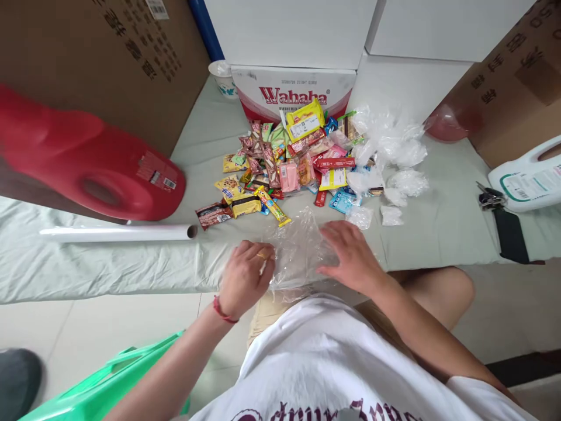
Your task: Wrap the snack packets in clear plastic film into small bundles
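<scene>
A clear plastic bag [295, 251] lies crumpled at the front edge of the cloth-covered surface. My left hand [248, 272], with a ring and a red wrist cord, has its fingers curled closed on the bag's left edge. Over the bag's right side is my right hand [350, 254], its thumb and fingers apart. Just beyond the bag spreads a heap of wrapped snacks, among them a yellow stick packet [272, 206], a yellow pack [305, 121] and a pink packet [289, 177]. Crumpled clear plastic bags [390, 143] lie to the heap's right.
At left stand a red jug [96, 158] and a white roll [118, 233]. A paper cup [223, 79] and a Wahaha box [295, 88] are behind. On the right are a white bottle [532, 178], keys [489, 197] and a black flat object [511, 235]. A green stool [109, 380] stands below.
</scene>
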`<act>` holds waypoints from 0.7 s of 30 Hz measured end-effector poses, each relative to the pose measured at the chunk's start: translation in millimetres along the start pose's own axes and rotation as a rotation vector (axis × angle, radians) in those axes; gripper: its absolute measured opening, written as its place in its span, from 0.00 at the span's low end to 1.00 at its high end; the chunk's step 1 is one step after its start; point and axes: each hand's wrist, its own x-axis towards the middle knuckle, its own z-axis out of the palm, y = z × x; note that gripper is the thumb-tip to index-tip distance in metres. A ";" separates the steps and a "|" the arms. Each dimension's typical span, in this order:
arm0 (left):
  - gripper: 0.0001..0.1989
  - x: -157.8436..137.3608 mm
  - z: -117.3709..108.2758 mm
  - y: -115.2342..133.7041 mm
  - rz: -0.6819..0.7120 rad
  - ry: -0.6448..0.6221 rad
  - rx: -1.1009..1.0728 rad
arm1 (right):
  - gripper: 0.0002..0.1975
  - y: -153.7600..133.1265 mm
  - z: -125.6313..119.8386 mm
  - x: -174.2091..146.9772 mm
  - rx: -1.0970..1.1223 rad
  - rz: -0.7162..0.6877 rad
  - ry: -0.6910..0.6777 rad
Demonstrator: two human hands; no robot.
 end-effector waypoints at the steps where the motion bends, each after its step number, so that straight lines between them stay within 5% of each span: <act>1: 0.12 4.7 8.2 5.8 -0.012 0.015 0.063 | 0.22 -4.4 12.9 4.6 0.002 0.003 -0.007; 3: 0.14 13.4 28.6 13.0 -0.026 0.007 0.161 | 0.09 -1.4 31.0 7.7 0.063 0.106 0.058; 5: 0.18 20.9 48.6 12.4 -0.039 -0.043 0.214 | 0.11 18.2 33.9 3.0 0.213 0.307 0.159; 9: 0.25 31.7 70.4 -1.5 -0.049 -0.152 0.214 | 0.14 84.0 -0.6 -13.6 0.293 0.715 0.310; 13: 0.27 39.9 71.7 -8.1 -0.030 -0.198 0.168 | 0.14 107.6 -44.2 3.1 0.049 0.697 0.517; 15: 0.27 43.1 70.9 -7.4 -0.024 -0.212 0.155 | 0.13 89.5 -49.2 34.9 0.091 0.565 0.471; 17: 0.28 45.0 70.6 -6.1 -0.020 -0.219 0.151 | 0.13 61.7 -38.9 78.7 0.136 0.458 0.252; 21: 0.28 45.0 70.7 -4.4 -0.024 -0.214 0.155 | 0.17 22.5 5.5 165.0 0.018 0.470 -0.016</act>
